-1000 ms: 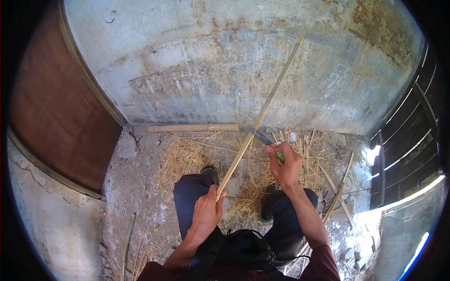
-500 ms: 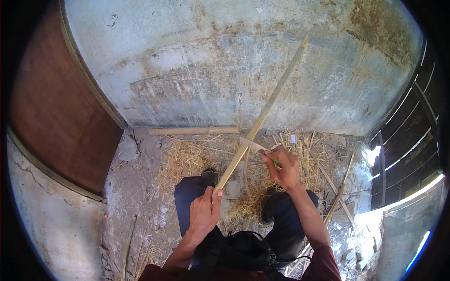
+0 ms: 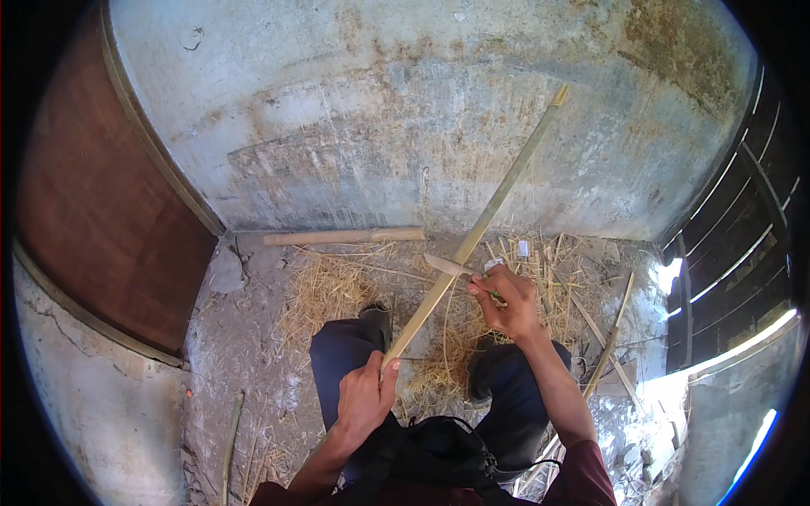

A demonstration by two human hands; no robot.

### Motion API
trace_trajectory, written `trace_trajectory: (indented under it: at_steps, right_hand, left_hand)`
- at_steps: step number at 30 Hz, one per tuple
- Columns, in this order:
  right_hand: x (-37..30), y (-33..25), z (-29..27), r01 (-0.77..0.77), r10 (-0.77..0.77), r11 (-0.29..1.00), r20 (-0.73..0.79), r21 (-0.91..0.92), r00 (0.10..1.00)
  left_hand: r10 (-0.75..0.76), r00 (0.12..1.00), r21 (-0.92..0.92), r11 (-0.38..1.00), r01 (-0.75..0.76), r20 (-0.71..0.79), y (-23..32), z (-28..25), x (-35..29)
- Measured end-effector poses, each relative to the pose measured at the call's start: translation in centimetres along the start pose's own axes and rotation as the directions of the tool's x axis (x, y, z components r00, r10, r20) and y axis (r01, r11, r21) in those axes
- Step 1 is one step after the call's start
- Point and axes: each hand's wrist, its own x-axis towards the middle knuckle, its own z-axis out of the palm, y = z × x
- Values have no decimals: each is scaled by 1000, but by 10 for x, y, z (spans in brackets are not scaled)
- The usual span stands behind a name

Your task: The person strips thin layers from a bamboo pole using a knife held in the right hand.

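Observation:
A long bamboo strip [image 3: 499, 196] slants up and to the right from between my knees, greenish along its far part and pale on the near part. My left hand [image 3: 365, 395] is closed around its lower end. In my right hand [image 3: 510, 305] is a knife [image 3: 444, 265] with a greenish handle, mostly covered by the fingers. Its blade lies across the strip, touching it near the middle. A thin shaving [image 3: 447, 314] hangs down just below the blade.
Straw-like shavings [image 3: 325, 295] litter the floor around my feet. A bamboo pole [image 3: 344, 237] lies along the wall's foot [image 3: 337, 185]. More strips [image 3: 613, 337] lie to the right, near a dark slatted wall [image 3: 734, 253]. A brown door panel [image 3: 110, 202] stands at left.
The bamboo strip has slid down toward me, its far tip lower now. The blade has turned slightly and sits a little lower along the view, still against the strip.

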Motion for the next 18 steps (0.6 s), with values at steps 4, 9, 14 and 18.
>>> trace_trajectory:
  at_steps: [4,9,14,18]
  right_hand:
    - [4,-3,-2,20,-20,999,-14,-26,1000]
    - [-3,14,1,41,-42,998,-27,-50,999]
    - [20,68,-49,-359,339,933,-294,-15,894]
    - [29,77,-63,-260,234,957,-190,-130,954]
  left_hand:
    - [-4,1000,34,999,4,10,-1,-4,-3]
    - [25,1000,67,997,-25,1,0,-7,-3]
    - [27,998,86,996,-31,51,-2,-14,-27]
    - [-9,998,79,997,5,59,-9,-17,-31]
